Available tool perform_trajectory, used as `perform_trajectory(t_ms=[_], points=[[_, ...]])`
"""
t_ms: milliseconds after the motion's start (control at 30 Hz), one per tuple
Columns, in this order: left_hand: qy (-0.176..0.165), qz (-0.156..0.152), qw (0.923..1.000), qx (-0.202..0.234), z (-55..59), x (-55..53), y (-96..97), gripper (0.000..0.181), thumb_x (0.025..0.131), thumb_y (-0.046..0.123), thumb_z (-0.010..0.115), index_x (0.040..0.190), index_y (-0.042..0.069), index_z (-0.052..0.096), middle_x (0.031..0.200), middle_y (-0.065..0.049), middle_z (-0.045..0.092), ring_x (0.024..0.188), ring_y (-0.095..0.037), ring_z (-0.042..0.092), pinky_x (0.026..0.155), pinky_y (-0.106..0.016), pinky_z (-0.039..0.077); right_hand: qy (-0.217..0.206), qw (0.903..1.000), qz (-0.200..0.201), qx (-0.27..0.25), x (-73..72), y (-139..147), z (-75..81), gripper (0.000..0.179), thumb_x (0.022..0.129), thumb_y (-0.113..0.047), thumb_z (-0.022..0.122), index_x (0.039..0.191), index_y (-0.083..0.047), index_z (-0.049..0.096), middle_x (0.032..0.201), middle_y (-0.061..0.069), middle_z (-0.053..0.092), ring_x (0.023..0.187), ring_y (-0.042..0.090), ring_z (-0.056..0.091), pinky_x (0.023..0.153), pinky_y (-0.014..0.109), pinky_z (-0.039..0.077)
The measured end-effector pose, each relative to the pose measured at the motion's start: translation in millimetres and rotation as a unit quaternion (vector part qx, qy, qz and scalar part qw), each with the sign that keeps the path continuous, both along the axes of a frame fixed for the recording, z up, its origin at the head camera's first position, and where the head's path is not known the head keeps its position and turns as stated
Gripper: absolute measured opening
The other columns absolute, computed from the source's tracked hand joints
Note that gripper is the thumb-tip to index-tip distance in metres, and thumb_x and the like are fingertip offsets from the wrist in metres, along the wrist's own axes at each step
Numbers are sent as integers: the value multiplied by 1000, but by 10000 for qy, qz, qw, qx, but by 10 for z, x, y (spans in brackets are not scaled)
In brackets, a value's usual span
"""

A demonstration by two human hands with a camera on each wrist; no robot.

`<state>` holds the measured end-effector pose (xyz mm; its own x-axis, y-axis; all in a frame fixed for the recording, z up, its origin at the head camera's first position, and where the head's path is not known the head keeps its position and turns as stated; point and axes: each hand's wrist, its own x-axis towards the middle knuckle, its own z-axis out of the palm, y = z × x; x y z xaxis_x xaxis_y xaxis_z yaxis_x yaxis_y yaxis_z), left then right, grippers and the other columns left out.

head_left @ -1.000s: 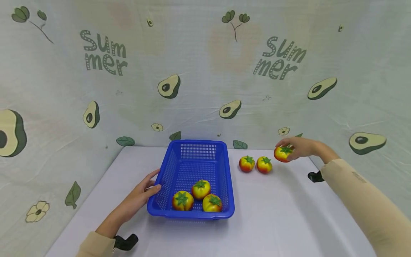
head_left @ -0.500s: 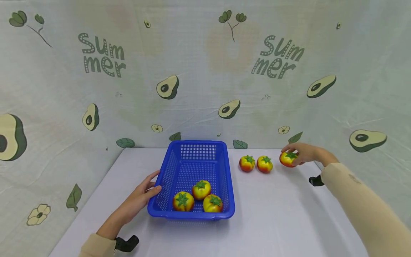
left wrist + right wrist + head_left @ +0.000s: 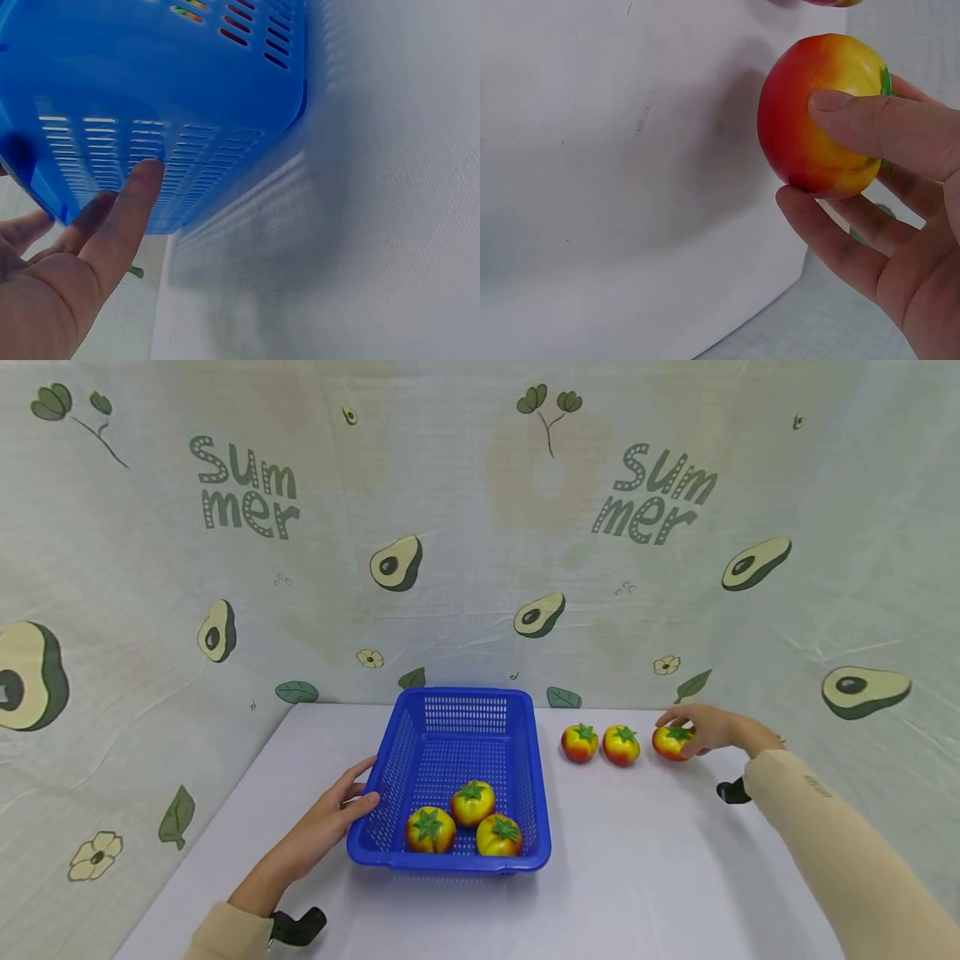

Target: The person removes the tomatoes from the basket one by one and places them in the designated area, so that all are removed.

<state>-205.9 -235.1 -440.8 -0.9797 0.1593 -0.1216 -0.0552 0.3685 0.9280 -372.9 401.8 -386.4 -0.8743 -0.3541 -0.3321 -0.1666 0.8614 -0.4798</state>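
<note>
**Shiny Skins, Matt Folds**

Smooth, glossy fruits of what looks like plastic catch the light toward the table's far right corner. The matt tabletop shows a fine grain, though the soft close view cannot settle whether it is cloth or coated sheet. Nearer the left edge, the basket is smooth moulded plastic with a low sheen. Beyond the far edge hangs a creased, matt cloth backdrop.
</note>
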Motion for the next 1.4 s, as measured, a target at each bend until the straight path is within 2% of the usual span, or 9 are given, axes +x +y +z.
perform_trajectory(t_ms=[400,767,900,1000,1133,1267,1400], points=[[-4,10,10000,-3,1,13,0,64,96,45,58,151,40,26,144,-16,43,127,-36,50,99,-56,46,-33,9999,-10,103,-2,9,-135,64,78,-9,80,135,-10,53,136,27,47,108,38,53,76,36,58],[-18,27,10000,-5,7,16,5,64,96,45,58,151,40,26,144,-16,44,127,-36,49,99,-56,46,-85,10000,-30,27,28,13,-154,66,78,-5,79,137,-8,51,137,30,44,108,39,52,78,38,57],[-25,11,10000,5,9,14,6,64,96,45,58,151,40,26,143,-15,44,126,-35,50,99,-55,46,-61,10000,-14,65,33,30,-143,67,80,-10,78,140,-8,48,139,30,43,114,42,50,83,44,56],[-32,3,10000,29,11,17,-1,64,96,45,58,152,40,26,142,-15,45,125,-34,51,99,-54,47,47,9999,86,95,32,28,-91,65,82,-14,77,140,-10,49,140,29,43,120,48,46,90,55,51],[-49,-2,10000,52,16,22,-11,64,96,44,58,152,39,25,143,-16,44,125,-35,51,99,-54,47,226,9993,259,157,32,-17,28,63,83,-21,77,140,-13,50,141,28,43,126,53,40,93,65,44],[-58,10,10000,48,18,24,-18,65,96,44,58,152,39,25,144,-16,44,127,-36,49,100,-54,46,427,9982,345,245,32,-113,170,66,83,-27,78,140,-17,49,141,24,44,127,51,39,92,65,45],[-54,-14,9999,112,8,14,-12,65,96,44,58,152,40,25,144,-16,42,128,-37,48,100,-55,46,689,9960,492,298,45,-223,305,66,82,-28,79,140,-17,50,142,23,45,126,50,40,91,65,46]])
